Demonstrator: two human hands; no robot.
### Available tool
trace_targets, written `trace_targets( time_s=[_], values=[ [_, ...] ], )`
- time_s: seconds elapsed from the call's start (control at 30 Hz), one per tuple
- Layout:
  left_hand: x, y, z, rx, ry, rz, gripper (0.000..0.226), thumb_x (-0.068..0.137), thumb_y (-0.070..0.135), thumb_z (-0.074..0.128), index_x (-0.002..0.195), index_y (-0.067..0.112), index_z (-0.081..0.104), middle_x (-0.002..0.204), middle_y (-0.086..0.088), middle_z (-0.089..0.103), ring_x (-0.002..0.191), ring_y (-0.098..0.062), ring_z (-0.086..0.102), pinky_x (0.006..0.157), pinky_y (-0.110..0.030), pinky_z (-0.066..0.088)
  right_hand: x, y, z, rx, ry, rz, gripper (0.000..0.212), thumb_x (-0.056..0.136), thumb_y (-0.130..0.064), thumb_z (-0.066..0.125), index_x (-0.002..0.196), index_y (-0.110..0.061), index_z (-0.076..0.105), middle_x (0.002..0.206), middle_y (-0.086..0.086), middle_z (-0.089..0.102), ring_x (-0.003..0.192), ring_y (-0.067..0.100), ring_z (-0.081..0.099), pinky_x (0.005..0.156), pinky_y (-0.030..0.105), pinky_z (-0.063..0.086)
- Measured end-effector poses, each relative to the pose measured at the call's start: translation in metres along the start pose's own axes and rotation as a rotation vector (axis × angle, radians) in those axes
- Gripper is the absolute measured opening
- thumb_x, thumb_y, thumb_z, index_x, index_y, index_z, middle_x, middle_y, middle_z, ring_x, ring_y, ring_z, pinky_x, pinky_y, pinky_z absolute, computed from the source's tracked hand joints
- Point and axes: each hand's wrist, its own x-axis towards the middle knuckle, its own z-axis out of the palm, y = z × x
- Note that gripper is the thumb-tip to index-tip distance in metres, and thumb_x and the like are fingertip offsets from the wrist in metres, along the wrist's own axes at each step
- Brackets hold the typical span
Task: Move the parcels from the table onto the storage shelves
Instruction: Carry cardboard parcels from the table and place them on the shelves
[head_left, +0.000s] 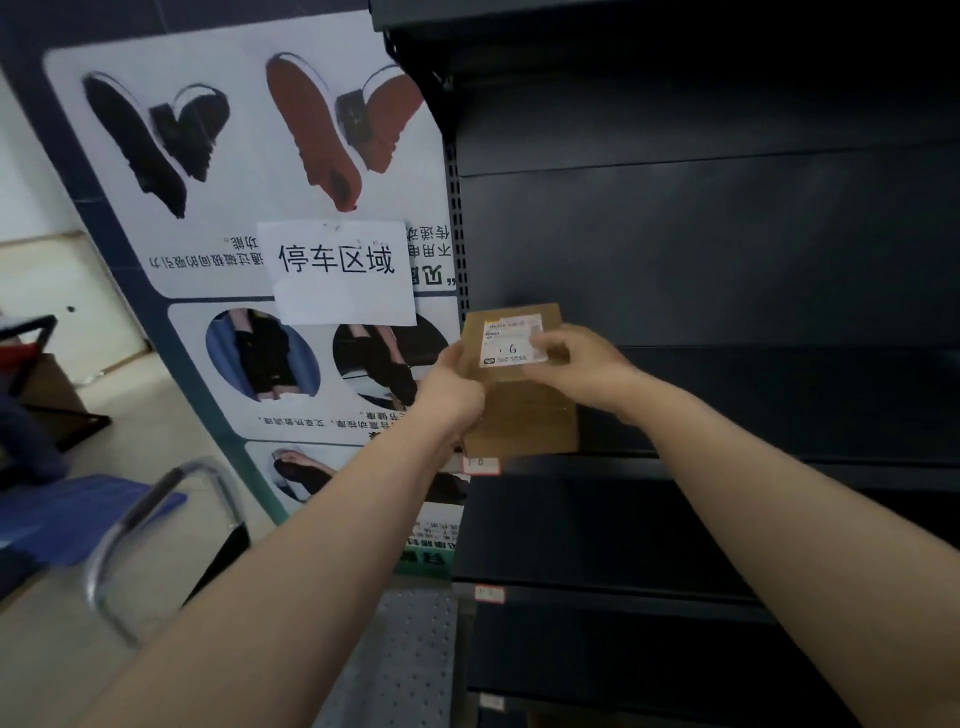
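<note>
At the shelf, both hands grip a parcel.

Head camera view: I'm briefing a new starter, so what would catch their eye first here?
A brown parcel with a white label sits centre frame, held by the left hand and the right hand at the dark shelves. Left of it, a shoe poster carries a taped paper sign.
</note>
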Motion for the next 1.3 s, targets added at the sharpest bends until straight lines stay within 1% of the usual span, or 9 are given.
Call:
trace_targets(
  time_s=[0.1,0.17,0.27,0.57,0.8,0.93,1.07,1.2,1.3],
  values=[
    [0.020,-0.006,0.005,0.247,0.014,0.079,0.043,0.097,0.009,0.046,0.137,0.022,0.048,0.120,-0.006,0.060,0.103,-0.031,0.061,0.091,-0.045,0.054,0.013,0.016,0.001,-0.121,-0.162,-0.071,0.065,0.083,-0.045,0.068,0.141,-0.025,0.046,0.148,-0.005,0.035,0.133,0.015,0.037,0.104,0.025,0.029],
    [0.030,-0.009,0.006,0.431,0.055,0.133,0.042,0.096,0.014,0.046,0.136,0.025,0.050,0.123,-0.007,0.061,0.103,-0.031,0.061,0.088,-0.043,0.054,0.018,0.023,0.001,-0.247,-0.119,-0.169,0.057,0.089,-0.038,0.063,0.142,-0.025,0.045,0.151,-0.004,0.034,0.136,0.015,0.033,0.106,0.023,0.024],
    [0.041,-0.014,0.006,0.647,0.095,0.194,0.046,0.094,0.014,0.045,0.138,0.027,0.046,0.125,-0.009,0.061,0.109,-0.033,0.059,0.087,-0.040,0.050,0.021,0.026,0.006,-0.394,-0.043,-0.283,0.048,0.095,-0.031,0.053,0.142,-0.023,0.045,0.149,-0.001,0.039,0.134,0.020,0.037,0.109,0.031,0.030],
    [0.063,-0.021,0.010,0.678,0.085,0.256,0.049,0.095,0.007,0.043,0.143,0.021,0.041,0.125,-0.013,0.060,0.107,-0.032,0.058,0.082,-0.034,0.045,0.033,0.027,0.017,-0.525,-0.059,-0.261,0.043,0.100,-0.026,0.043,0.142,-0.021,0.036,0.146,0.003,0.038,0.133,0.027,0.033,0.104,0.046,0.037],
    [0.057,-0.018,0.001,0.804,0.049,0.254,0.060,0.094,0.012,0.050,0.148,0.025,0.028,0.150,-0.010,0.032,0.130,-0.038,0.040,0.100,-0.048,0.042,0.015,0.024,0.009,-0.618,-0.063,-0.168,0.069,0.097,-0.042,0.047,0.152,-0.021,0.010,0.160,0.003,0.014,0.146,0.028,0.012,0.113,0.048,0.021],
    [0.030,-0.016,-0.007,0.902,0.083,0.392,0.063,0.088,0.010,0.057,0.146,0.012,0.031,0.149,-0.012,0.031,0.135,-0.039,0.029,0.107,-0.044,0.032,-0.014,0.021,0.006,-0.659,0.021,-0.049,0.074,0.097,-0.045,0.045,0.153,-0.017,0.004,0.161,0.005,0.008,0.147,0.025,0.009,0.115,0.046,0.017],
    [-0.010,-0.022,-0.007,0.977,-0.002,0.557,0.053,0.087,0.012,0.057,0.137,0.007,0.041,0.147,-0.013,0.035,0.135,-0.037,0.027,0.104,-0.047,0.038,-0.073,0.024,0.011,-0.738,0.047,0.039,0.070,0.098,-0.047,0.043,0.152,-0.015,0.014,0.160,0.007,0.012,0.146,0.027,0.011,0.114,0.047,0.021],
    [-0.052,-0.035,0.008,1.073,-0.218,0.665,0.045,0.093,0.029,0.057,0.132,0.010,0.045,0.140,-0.012,0.040,0.129,-0.035,0.032,0.100,-0.050,0.041,-0.152,0.029,0.020,-0.803,0.040,0.144,0.057,0.098,-0.047,0.042,0.145,-0.016,0.036,0.153,0.008,0.031,0.141,0.028,0.025,0.110,0.047,0.029],
    [-0.084,-0.048,0.028,1.134,-0.368,0.784,0.047,0.093,0.031,0.056,0.135,0.014,0.044,0.142,-0.009,0.041,0.130,-0.032,0.033,0.101,-0.047,0.040,-0.217,0.037,0.023,-0.825,0.019,0.274,0.056,0.098,-0.046,0.043,0.145,-0.018,0.035,0.151,0.005,0.035,0.141,0.025,0.026,0.110,0.044,0.030]
  ],
)
